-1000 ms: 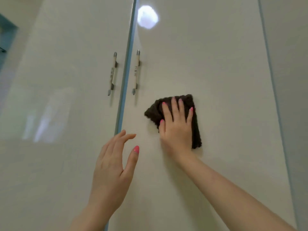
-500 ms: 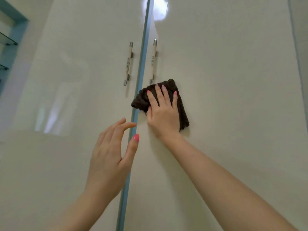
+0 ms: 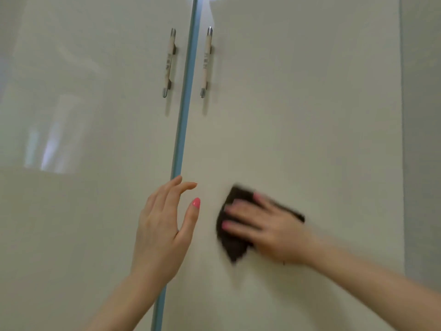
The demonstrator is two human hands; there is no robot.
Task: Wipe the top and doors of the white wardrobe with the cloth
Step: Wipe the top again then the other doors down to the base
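**Wiping the right door**

Glossy white doors point(image 3: 298, 115) filled my view. My right hand point(image 3: 269, 230), blurred, pressed the cloth point(image 3: 232, 247) flat under spread fingers. My left hand point(image 3: 164, 225) hovered beside it, fingers relaxed, holding nothing. Handles point(image 3: 206, 62) sat above both.

right hand point(image 3: 272, 231) has slid the cloth point(image 3: 232, 244) down the door, fingers point(image 3: 238, 225) now pointing left.

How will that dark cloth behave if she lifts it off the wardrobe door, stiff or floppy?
Probably floppy: the dark cloth lies folded and flattened under the right hand, with an uneven edge. Its nubby weave suggests it is light and soft. On the glossy right door it likely slides easily, and would probably drop if the hand let go.
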